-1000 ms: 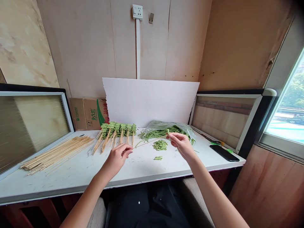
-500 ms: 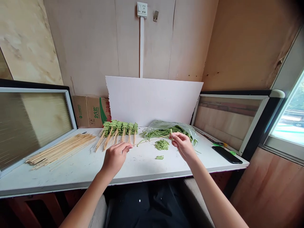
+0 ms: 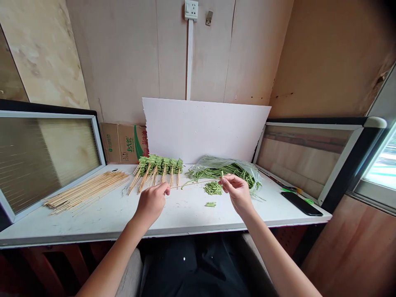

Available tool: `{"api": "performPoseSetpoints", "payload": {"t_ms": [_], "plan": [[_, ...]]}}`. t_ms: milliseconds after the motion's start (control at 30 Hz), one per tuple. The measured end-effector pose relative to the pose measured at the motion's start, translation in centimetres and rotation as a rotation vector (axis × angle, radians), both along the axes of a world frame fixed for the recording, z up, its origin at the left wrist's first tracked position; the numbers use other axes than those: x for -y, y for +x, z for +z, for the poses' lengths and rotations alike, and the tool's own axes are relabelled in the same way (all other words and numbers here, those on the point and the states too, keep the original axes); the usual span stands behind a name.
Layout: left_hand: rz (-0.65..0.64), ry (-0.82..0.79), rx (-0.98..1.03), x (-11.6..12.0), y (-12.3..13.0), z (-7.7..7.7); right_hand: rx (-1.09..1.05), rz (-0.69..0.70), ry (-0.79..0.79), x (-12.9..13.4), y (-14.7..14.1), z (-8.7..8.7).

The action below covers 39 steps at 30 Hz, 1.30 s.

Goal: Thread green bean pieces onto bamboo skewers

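Way over left of the little heap of green bits (image 3: 213,188) there's a framed see-through panel (image 3: 68,152) standing on the white table (image 3: 185,218). Next to that, well left of the heap, a big spread of bare wooden skewers (image 3: 88,189) lies roughly side by side. Farther back and left of the heap is a cardboard box (image 3: 123,142), and nearer to the heap, a stack of filled skewers (image 3: 161,165), green pieces packed at the far ends, bare sticks poking toward the person.

The left hand (image 3: 154,200) is up left of the heap, thumb and index pinching one end of a thin skewer (image 3: 201,182), other fingers curled in. That skewer runs across above the heap's left side to the other hand. A short row of green sticks (image 3: 210,204) sits just in front of the heap, and a white board (image 3: 204,128) stands behind it.

Just right of the heap, the right hand (image 3: 236,189) has thumb and index pinching a short green piece (image 3: 222,175), held upright. The skewer's tip meets it there, though I can't tell if it's gone in. Behind the heap and off to its right is a clear bag of long green stalks (image 3: 232,168), and well right is a black phone (image 3: 301,203).
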<state>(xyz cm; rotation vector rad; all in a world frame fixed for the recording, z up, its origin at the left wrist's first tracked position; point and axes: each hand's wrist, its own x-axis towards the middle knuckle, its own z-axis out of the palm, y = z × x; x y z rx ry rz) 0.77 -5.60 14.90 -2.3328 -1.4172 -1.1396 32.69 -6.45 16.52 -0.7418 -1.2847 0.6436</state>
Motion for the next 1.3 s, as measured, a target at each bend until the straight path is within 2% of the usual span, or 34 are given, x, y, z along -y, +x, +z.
{"api": "performPoseSetpoints", "payload": {"t_ms": [167, 267, 367, 467, 567, 833, 1033, 1200, 1300], "plan": [[-0.088, -0.097, 0.027, -0.2, -0.1, -0.1, 0.022, -0.001, 0.043, 0.9, -0.2, 0.8], [-0.195, -0.182, 0.112, -0.2, 0.2, 0.0, 0.062, -0.018, 0.047, 1.4, 0.0, 1.3], [-0.264, -0.193, 0.237, -0.2, 0.5, 0.1, 0.044, -0.067, 0.027, 1.6, 0.4, 1.7], [-0.249, -0.122, 0.302, -0.2, 0.5, 0.1, -0.005, -0.123, -0.004, 1.3, 0.9, 1.8], [-0.227, -0.086, 0.276, -0.2, 0.4, 0.1, -0.029, -0.112, -0.014, 1.0, 1.1, 1.6], [-0.190, -0.123, 0.101, -0.5, 0.1, -0.6, 0.024, -0.108, 0.043, 1.0, 0.7, 1.4], [-0.251, -0.228, 0.068, -0.3, 0.3, -0.4, 0.075, -0.115, 0.094, 1.6, 0.6, 1.8], [-0.310, -0.347, 0.175, -0.2, 0.6, 0.0, 0.085, -0.144, 0.061, 1.4, 1.2, 2.2], [-0.325, -0.342, 0.290, -0.3, 0.7, -0.1, 0.060, -0.202, 0.050, 1.1, 1.6, 2.2]]}}
